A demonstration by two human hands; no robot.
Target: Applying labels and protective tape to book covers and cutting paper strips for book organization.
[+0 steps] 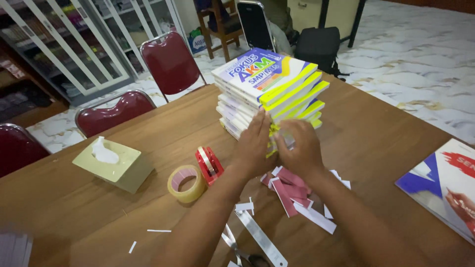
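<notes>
A tall stack of white books with yellow spines (269, 89) stands on the brown wooden table (376, 133). My left hand (255, 146) presses flat against the stack's lower near side. My right hand (299, 148) is beside it, fingers curled at the bottom books' spines; what it pinches is hidden. Pink and white paper strips (292, 190) lie just under my wrists.
A red tape dispenser (209, 164) and a roll of clear tape (186, 183) sit left of my arms, a pale green tissue box (113, 163) farther left. Scissors (247, 254) lie near the front edge, a book (445, 185) at right. Red chairs (170, 62) line the far side.
</notes>
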